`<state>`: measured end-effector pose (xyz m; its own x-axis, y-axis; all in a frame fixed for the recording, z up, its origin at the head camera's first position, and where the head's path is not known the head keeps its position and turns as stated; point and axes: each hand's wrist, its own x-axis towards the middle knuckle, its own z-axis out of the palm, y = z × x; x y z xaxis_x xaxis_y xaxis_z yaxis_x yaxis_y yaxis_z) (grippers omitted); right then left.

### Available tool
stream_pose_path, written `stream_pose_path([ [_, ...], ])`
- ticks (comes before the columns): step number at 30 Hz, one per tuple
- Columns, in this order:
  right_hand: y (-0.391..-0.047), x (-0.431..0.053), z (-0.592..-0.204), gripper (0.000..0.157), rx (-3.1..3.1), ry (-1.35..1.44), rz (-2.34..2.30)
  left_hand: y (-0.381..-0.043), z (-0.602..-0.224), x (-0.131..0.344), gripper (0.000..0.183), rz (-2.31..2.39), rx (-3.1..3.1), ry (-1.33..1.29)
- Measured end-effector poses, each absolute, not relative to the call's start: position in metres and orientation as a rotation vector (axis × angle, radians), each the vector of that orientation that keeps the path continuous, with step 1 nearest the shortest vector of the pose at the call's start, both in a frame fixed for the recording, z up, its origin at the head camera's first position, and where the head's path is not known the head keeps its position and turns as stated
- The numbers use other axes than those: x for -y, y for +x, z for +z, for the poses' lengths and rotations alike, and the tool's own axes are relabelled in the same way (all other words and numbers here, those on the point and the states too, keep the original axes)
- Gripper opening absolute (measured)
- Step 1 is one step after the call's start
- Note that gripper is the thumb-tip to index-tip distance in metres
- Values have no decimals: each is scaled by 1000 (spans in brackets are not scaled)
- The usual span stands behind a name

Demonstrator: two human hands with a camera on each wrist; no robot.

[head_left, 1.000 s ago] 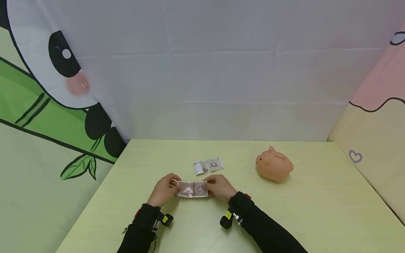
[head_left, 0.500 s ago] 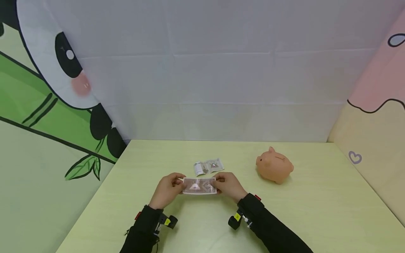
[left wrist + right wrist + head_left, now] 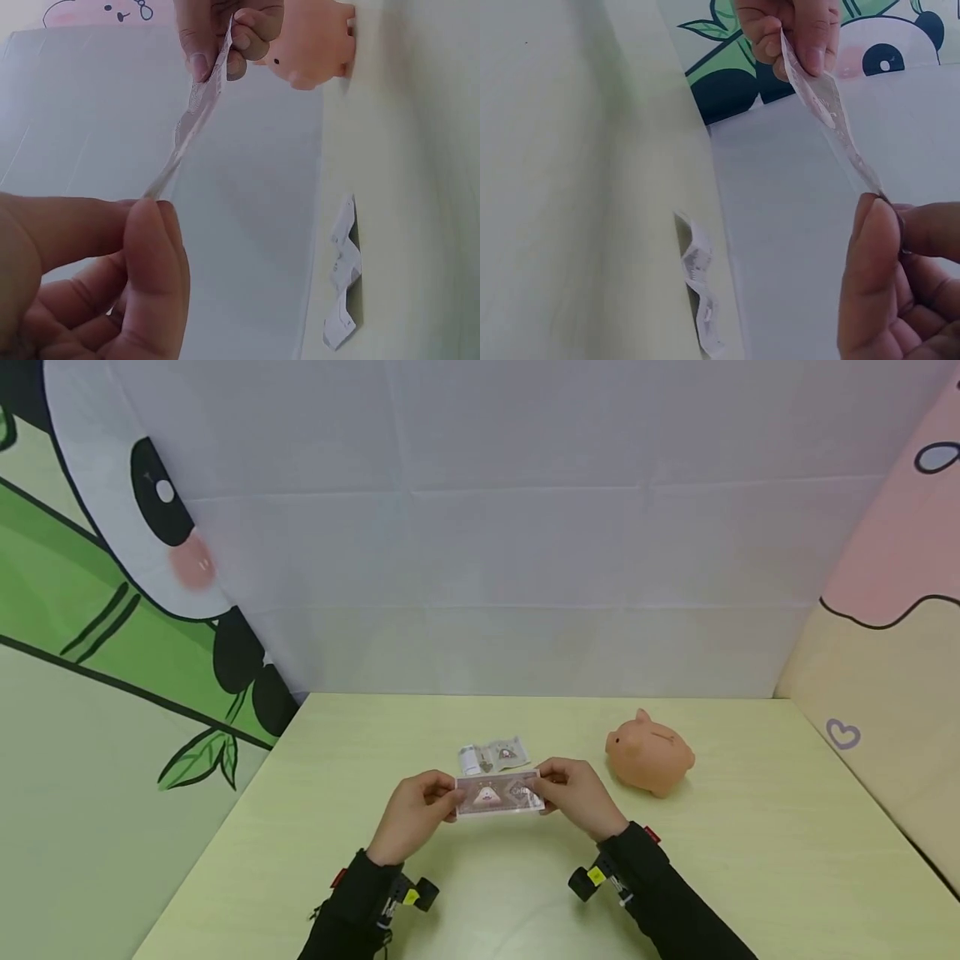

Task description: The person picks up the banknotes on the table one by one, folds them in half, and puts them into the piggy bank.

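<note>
A pinkish printed paper note (image 3: 495, 795), shaped like a banknote with a pale border, is held up above the table in the head view. My left hand (image 3: 414, 814) pinches its left end between thumb and fingers. At the right end, my right hand (image 3: 581, 795) pinches it the same way. Seen edge-on in the left wrist view, the note (image 3: 199, 112) is slightly wavy between the two hands. A second, creased paper note (image 3: 504, 753) lies on the table just beyond it, its near edge partly hidden.
An orange piggy bank (image 3: 649, 753) with a slot in its back stands on the table to the right of my hands. The pale yellow table (image 3: 360, 735) ends at a white cloth backdrop (image 3: 525, 643). Cartoon-printed cloths flank it on the left and right.
Both hands have moved right and slightly away from me, carrying the paper note up with them. The piggy bank and the creased note have stayed put.
</note>
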<state>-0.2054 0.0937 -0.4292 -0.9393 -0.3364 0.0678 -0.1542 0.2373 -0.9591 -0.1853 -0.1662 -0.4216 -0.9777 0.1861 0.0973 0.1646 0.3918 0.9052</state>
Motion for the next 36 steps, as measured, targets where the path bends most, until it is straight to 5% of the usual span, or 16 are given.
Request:
stream_pose_path([
  [36, -185, -146, -387, 20, -2509, -421, -1937, -188, -391, 111, 11, 1895, -2612, 524],
])
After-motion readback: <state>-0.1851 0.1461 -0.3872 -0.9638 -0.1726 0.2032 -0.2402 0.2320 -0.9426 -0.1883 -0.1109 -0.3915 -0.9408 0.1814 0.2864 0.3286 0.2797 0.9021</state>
